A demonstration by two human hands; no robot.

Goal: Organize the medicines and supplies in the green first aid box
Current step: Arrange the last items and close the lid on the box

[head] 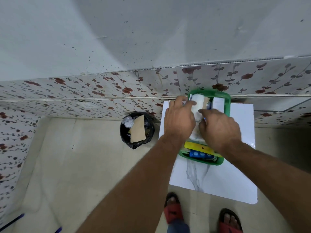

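Note:
The green first aid box [226, 101] lies on a white marble-patterned table [239, 174] against the tiled wall. Both hands are inside it. My left hand [179, 118] rests over the box's left side, fingers touching a white bandage roll [197, 101]. My right hand [218, 126] presses on the same white roll from the right. Toward me in the box lie a yellow packet [196, 147] and a blue blister strip [200, 155]. A white box [218, 104] stands at the far right inside. My hands hide the middle of the box.
A black bin [136, 129] lined with a black bag stands on the floor left of the table, holding a brown cardboard piece and crumpled plastic. My feet in red sandals [173, 211] stand at the table's front edge. Flowered tiles cover the wall behind.

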